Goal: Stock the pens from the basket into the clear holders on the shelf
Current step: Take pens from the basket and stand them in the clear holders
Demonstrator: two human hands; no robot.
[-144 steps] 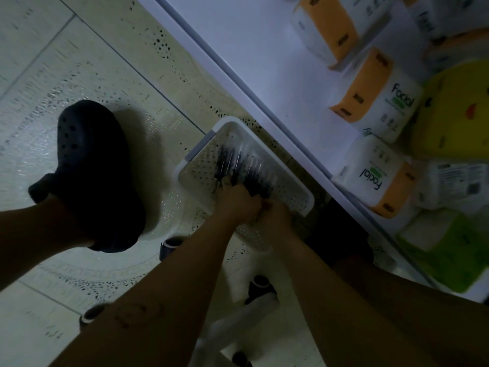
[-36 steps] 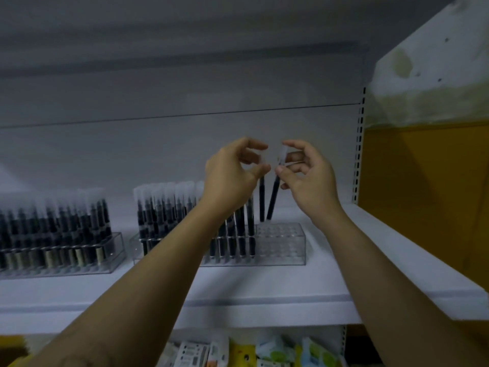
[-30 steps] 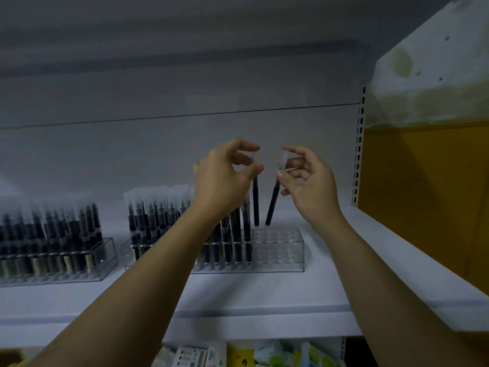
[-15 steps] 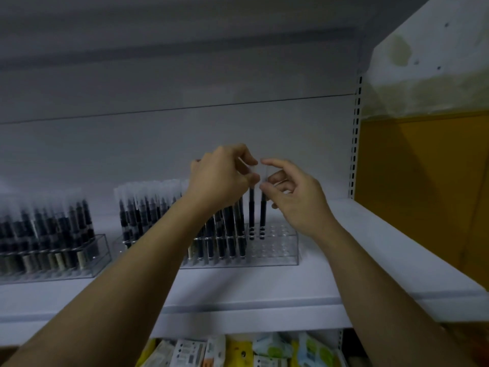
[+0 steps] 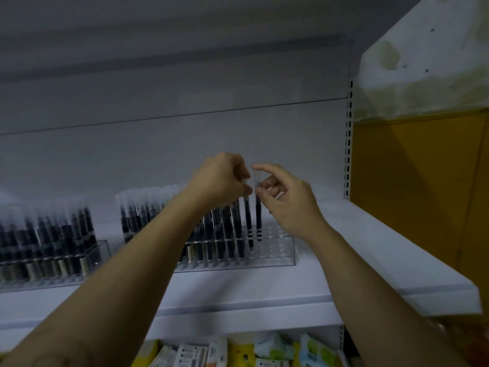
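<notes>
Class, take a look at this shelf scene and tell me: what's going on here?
A person is stocking pens. The left hand pinches one dark pen, the right hand a second pen, both upright with lower ends in the clear holder on the white shelf. The holder's right end has empty holes; a second holder further left looks full.

Black barrels and frosted white caps are shown by the pens (image 5: 258, 215). The holder (image 5: 280, 250) is colourless, the shelf (image 5: 370, 247) white. At three o'clock the wall (image 5: 412, 181) is painted mustard; at six o'clock, packets (image 5: 238, 353) are printed yellow, white and green.
</notes>
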